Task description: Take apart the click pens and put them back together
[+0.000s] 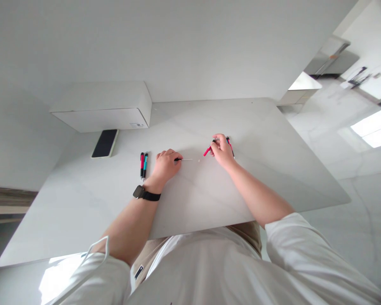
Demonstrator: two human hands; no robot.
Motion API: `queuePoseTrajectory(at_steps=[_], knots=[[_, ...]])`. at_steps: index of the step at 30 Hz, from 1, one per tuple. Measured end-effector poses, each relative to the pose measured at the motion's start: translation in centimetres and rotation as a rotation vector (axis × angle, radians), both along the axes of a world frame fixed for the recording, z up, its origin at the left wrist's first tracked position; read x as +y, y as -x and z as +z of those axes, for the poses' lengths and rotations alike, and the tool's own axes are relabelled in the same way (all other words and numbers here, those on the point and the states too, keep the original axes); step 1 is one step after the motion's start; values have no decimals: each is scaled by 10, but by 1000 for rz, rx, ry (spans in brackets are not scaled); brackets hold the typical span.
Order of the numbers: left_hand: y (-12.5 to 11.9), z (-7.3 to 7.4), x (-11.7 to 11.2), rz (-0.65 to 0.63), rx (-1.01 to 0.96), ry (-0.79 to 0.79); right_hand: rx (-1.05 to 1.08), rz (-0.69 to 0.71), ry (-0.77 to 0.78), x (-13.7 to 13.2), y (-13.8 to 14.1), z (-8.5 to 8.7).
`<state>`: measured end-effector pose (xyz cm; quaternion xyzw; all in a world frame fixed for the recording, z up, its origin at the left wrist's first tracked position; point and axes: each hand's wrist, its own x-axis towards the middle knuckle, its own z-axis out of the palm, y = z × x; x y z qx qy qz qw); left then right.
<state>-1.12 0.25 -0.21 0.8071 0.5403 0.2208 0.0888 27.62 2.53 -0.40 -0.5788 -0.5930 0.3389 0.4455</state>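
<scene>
My left hand point(167, 165) is closed, pinching a black pen part point(178, 159) from which a thin pale refill point(187, 159) sticks out to the right. My right hand point(222, 151) is closed around a pinkish-red pen barrel point(207, 151), whose end points down and left. A tiny pale piece point(199, 160) lies on the table between the two hands. Just beyond the right hand, partly hidden by it, lies another red and black pen point(230, 146). Left of my left hand, a red and black pen point(142, 164) and a teal and black pen point(145, 164) lie side by side.
The pale table point(190, 203) meets a wall at the back. A white box point(104, 118) stands at the back left, with a dark-screened phone point(105, 143) in front of it. A black watch point(139, 192) is on my left wrist.
</scene>
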Motion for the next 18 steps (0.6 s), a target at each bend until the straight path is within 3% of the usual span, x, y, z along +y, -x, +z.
queuePoseTrajectory(at_steps=[9,13,18], knots=[[0,0,1,0,6,-15,-519,246,-78,-16,6,12],[-1,0,1,0,-22,-12,-692,237,-116,-14,17,5],[-3,3,1,3,-63,-20,-761,227,-114,-11,23,1]])
